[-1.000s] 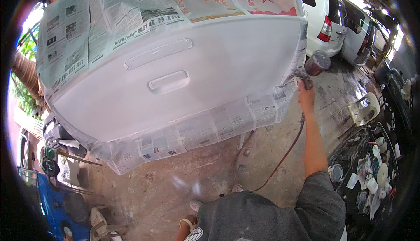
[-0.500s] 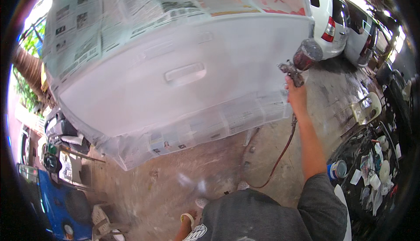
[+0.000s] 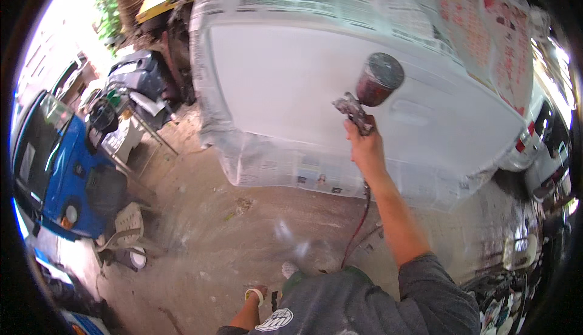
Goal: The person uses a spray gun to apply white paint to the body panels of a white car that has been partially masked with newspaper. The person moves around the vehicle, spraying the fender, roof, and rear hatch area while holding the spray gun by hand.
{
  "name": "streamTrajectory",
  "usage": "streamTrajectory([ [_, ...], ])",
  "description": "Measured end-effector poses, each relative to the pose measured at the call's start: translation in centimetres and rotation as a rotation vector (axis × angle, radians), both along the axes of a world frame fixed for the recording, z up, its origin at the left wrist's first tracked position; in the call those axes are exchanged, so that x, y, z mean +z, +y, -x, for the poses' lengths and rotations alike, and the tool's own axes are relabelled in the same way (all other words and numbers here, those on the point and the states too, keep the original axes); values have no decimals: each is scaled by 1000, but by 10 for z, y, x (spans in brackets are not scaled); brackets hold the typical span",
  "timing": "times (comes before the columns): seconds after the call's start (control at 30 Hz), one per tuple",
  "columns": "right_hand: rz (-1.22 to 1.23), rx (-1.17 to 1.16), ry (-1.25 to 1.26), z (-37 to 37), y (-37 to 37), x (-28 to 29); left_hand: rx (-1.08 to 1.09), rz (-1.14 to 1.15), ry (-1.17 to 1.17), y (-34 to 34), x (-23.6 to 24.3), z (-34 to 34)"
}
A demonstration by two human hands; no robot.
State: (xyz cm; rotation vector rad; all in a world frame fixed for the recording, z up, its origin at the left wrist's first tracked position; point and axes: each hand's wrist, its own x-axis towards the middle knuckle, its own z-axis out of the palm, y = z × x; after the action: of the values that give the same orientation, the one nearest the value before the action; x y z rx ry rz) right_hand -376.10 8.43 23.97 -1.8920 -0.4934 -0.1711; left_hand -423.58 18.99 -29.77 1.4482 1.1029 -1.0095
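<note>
My right hand (image 3: 366, 145) is wrapped round the grip of a paint spray gun (image 3: 351, 110), with a dark, paint-stained cup on top. A dark red hose (image 3: 359, 216) runs down from its handle to the floor. The gun is held in front of a white vehicle tailgate panel (image 3: 273, 74), apart from it as far as I can see. Newspaper masking sheets (image 3: 291, 168) border the panel above and below. Low beside my body is my left hand (image 3: 261, 289), a pale band at its wrist. Its fingers are too small and partly hidden to read.
On the left stand a blue vehicle (image 3: 73, 177), a beige plastic chair (image 3: 126, 225) and a dark bumper-like part (image 3: 146, 74). Another pale chair (image 3: 520, 252) is at the right, near a cluttered dark surface (image 3: 504, 304). A white car (image 3: 525, 153) is parked beyond the panel.
My right hand has carried the spray gun leftward, from the panel's right end to nearer its middle. The view has turned left, showing more of the blue vehicle. My left hand stays low.
</note>
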Motion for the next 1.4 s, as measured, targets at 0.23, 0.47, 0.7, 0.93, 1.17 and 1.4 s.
streamTrajectory([
  [0.23, -61, 267, -148, 36, 189, 11, 235, 3, 47, 8, 13, 81],
  [0.47, 27, 290, -127, 33, 179, 36, 137, 95, 11, -23, 15, 60],
  [0.7, 45, 11, -166, -17, -40, 50, -237, 28, -106, -24, 13, -19],
  [0.93, -17, -295, 96, -54, -262, 70, -528, -110, -166, -30, 29, -116],
  [1.17, -64, -559, 49, -120, -474, 50, -685, -123, -212, -93, 39, -184],
  [1.4, -98, -849, -53, -170, -612, 47, -768, -106, -159, -119, 48, -167],
])
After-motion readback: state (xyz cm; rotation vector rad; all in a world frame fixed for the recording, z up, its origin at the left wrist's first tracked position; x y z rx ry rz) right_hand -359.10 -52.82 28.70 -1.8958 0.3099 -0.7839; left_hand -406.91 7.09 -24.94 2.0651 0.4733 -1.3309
